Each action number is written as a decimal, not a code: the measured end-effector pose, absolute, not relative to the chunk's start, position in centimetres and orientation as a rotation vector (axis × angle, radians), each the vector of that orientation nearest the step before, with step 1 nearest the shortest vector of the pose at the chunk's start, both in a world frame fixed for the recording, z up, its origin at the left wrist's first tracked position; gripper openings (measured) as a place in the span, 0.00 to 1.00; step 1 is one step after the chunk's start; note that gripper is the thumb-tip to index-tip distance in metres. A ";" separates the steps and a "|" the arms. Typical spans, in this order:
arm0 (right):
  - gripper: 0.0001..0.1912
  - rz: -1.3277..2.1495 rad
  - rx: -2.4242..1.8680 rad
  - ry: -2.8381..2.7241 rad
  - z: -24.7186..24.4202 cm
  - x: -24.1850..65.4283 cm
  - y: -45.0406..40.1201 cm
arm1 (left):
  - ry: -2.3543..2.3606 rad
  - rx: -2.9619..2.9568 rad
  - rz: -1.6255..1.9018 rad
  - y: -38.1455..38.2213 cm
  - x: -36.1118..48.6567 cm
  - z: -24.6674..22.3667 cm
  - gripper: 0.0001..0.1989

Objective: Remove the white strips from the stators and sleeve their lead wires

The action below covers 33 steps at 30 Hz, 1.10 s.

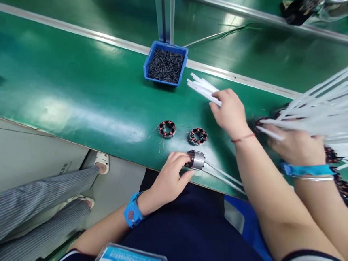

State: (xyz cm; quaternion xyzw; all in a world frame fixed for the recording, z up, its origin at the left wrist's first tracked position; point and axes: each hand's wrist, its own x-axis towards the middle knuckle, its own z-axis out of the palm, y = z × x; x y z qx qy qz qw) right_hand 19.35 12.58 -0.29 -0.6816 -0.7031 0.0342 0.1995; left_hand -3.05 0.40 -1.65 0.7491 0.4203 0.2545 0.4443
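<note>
My left hand (170, 177), with a blue wristband, has its fingers round the wound end of a metal stator (197, 160) at the table's front edge. Two white tubes run from that stator down to the right. In my right hand (229, 111) is a bundle of white tubes (202, 88), held at its near end and pointing up-left above the table. Two flat wound rings with black and orange coils, a left one (167, 129) and a right one (197, 136), lie beyond my left hand, thin wires sticking out.
A blue bin (165, 64) of short black pieces stands by the metal post (166, 13). At right, another person's hand (300, 146) reaches among stators and a large pile of white tubes (336, 108). Another person's striped trouser legs (42, 199) show at lower left.
</note>
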 end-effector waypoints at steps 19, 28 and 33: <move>0.15 1.047 -1.642 -1.918 2.0 21.5 -2.2 | 1.133 1.901 0.503 0.3 -4.2 -1.1 0.03; 0.09 1.116 -1.774 -1.732 0.5 17.7 -5.0 | 1.145 1.979 0.461 0.1 -4.4 -1.7 0.08; 0.09 1.084 -1.679 -1.851 -0.1 15.6 -4.2 | 1.133 1.950 0.457 0.2 -4.2 -1.4 0.08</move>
